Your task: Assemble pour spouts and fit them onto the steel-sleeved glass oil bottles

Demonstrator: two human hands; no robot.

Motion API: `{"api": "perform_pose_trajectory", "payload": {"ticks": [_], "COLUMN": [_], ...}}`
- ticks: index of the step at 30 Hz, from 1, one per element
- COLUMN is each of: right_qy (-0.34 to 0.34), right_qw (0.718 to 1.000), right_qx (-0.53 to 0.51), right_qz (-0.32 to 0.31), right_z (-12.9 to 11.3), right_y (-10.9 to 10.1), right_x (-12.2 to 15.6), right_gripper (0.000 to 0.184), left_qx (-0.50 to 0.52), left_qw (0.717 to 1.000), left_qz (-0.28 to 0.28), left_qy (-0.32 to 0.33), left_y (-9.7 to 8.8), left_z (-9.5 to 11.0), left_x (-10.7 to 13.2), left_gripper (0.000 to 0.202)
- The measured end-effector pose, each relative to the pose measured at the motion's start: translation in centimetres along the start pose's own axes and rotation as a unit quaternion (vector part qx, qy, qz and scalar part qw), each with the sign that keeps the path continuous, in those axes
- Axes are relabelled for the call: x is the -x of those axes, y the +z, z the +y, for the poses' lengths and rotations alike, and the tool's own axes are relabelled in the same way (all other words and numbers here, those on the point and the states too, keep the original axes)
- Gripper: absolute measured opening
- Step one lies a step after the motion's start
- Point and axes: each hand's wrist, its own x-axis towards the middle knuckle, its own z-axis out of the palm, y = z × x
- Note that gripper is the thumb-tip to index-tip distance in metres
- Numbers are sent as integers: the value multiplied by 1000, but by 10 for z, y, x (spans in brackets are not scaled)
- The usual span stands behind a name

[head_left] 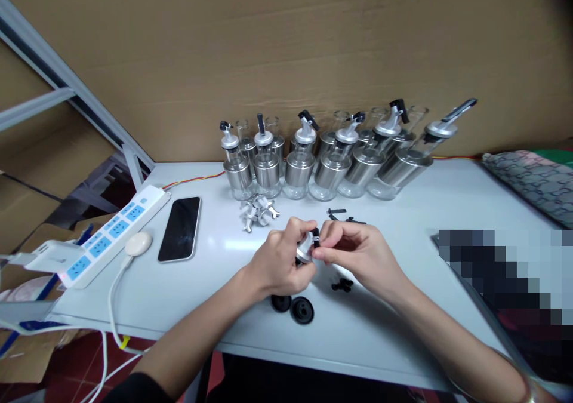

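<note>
My left hand point(284, 257) is closed around a silver pour spout point(305, 249), over the middle of the table. At the spout's tip, the thumb and fingers of my right hand point(358, 251) pinch a small black flap point(316, 237). Just below my left hand lie black round caps point(302, 310). Small black stoppers point(342, 285) rest under my right hand, and thin black flaps point(347, 217) lie beyond it. A small heap of silver spout parts point(258, 212) sits to the left of my hands. My fingers hide the spout's lower part.
Several glass and steel oil bottles point(299, 170) stand at the back, the front row topped with spouts. On the left are a phone point(179, 230), a power strip point(114, 236) and a round white charger point(138, 244). A patterned bag point(532, 176) lies at right.
</note>
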Motion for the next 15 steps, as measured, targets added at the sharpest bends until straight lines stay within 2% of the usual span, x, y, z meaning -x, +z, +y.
{"api": "perform_pose_trajectory", "payload": {"ticks": [6, 10, 15], "right_qy": [-37, -59, -48], "right_qw": [996, 988, 985], "right_qx": [51, 82, 117], "right_qz": [70, 120, 117], "right_z": [3, 4, 3], "right_y": [-2, -5, -6], "right_x": [-2, -4, -3], "right_gripper": [27, 27, 27], "left_qx": [16, 50, 7], "left_qw": [991, 989, 990], "left_qz": [-69, -73, -80], "left_qy": [-110, -118, -113], "left_y": [-9, -9, -5], "left_z": [2, 2, 1], "left_x": [-5, -7, -7], "left_gripper": [47, 51, 79]}}
